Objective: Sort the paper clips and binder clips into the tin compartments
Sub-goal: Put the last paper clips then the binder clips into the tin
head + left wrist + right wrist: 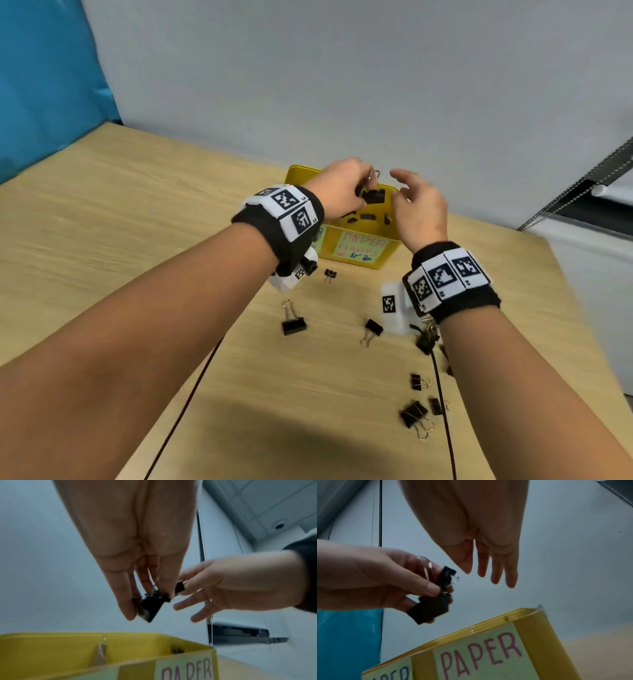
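A yellow tin [383, 255] with a "PAPER CLAMPS" label stands at the table's far side, and several black binder clips [367, 217] lie inside it. Above the tin my left hand [363, 195] pinches a large black binder clip [373, 196] by its wire handles. In the right wrist view the same fingers also hold a smaller black clip [447, 574] above the large one [429, 609]. My right hand [399, 192] hovers just right of the clips with its fingers straight, holding nothing. Several loose binder clips [293, 324] lie on the table nearer me.
More clips lie near my right forearm [414, 413]. A black cable [445, 411] runs along the wooden table [137, 222]. A white cabinet [599, 274] stands past the right edge, a blue sheet [44, 85] hangs at the left, and a grey wall is behind.
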